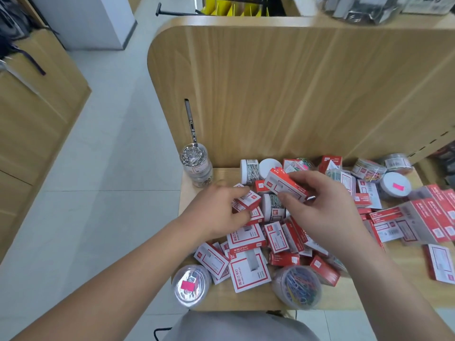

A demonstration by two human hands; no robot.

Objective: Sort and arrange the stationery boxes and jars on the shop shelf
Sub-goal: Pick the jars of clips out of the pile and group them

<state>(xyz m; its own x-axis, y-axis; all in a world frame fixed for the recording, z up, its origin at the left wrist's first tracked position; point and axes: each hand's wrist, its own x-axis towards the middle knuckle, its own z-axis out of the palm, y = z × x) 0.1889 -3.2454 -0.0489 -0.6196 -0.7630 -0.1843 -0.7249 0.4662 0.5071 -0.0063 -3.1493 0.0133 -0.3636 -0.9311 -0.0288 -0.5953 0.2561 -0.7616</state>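
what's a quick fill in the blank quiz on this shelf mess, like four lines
1. The right hand pinches a long box coloured white and ____.
2. The left hand grips a small box, which is to the ____ of the long box.
3. The near-left jar carries a ____ sticker on its lid.
4. The near-edge jar holds coloured paper ____.
Missing words: red; left; pink; clips.
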